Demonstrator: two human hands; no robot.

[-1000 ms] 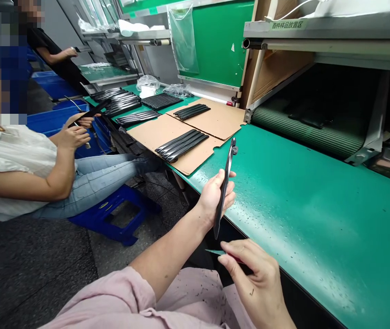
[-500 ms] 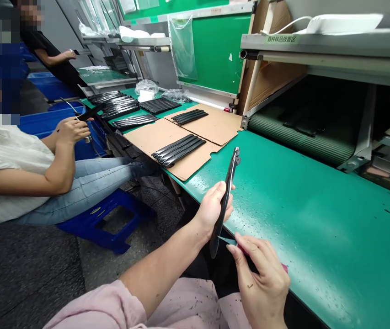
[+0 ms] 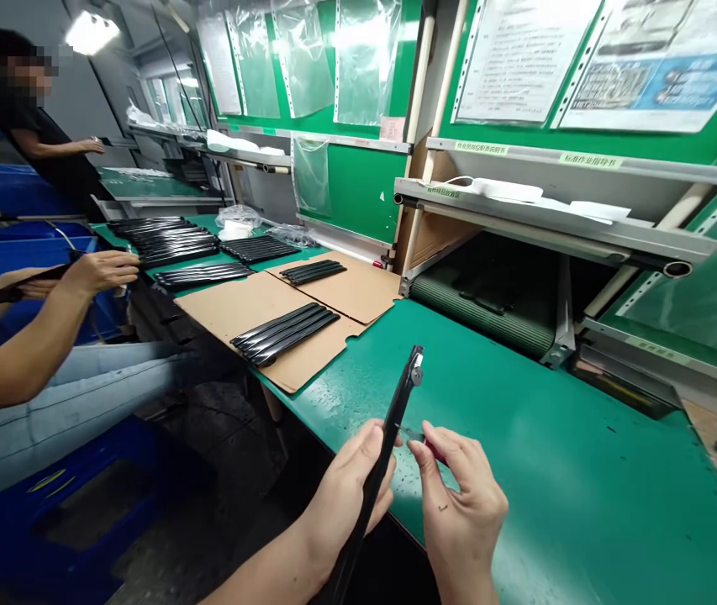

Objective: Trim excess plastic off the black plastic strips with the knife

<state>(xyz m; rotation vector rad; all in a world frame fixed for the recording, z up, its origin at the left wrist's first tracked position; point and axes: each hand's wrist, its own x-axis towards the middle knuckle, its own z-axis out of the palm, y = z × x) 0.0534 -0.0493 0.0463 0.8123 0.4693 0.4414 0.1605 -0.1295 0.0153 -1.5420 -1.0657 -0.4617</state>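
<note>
My left hand (image 3: 349,496) is wrapped round a long, thin black plastic strip (image 3: 389,428) that stands nearly upright over the front edge of the green bench (image 3: 522,437). Its top end carries a small grey clip. My right hand (image 3: 462,504) pinches a small blade tool (image 3: 413,434) with a red handle. The blade tip touches the strip's right edge about halfway up.
Brown cardboard sheets (image 3: 232,307) to the left carry rows of black strips (image 3: 286,334). A seated person's hands (image 3: 99,270) at far left hold another strip. A ribbed conveyor (image 3: 481,311) runs under a shelf behind. Another person stands at the back left. Blue bins line the floor.
The view has tilted up, showing the wall papers. My right hand moved the blade up along the strip from near its lower end to its middle. The left hand keeps its grip.
</note>
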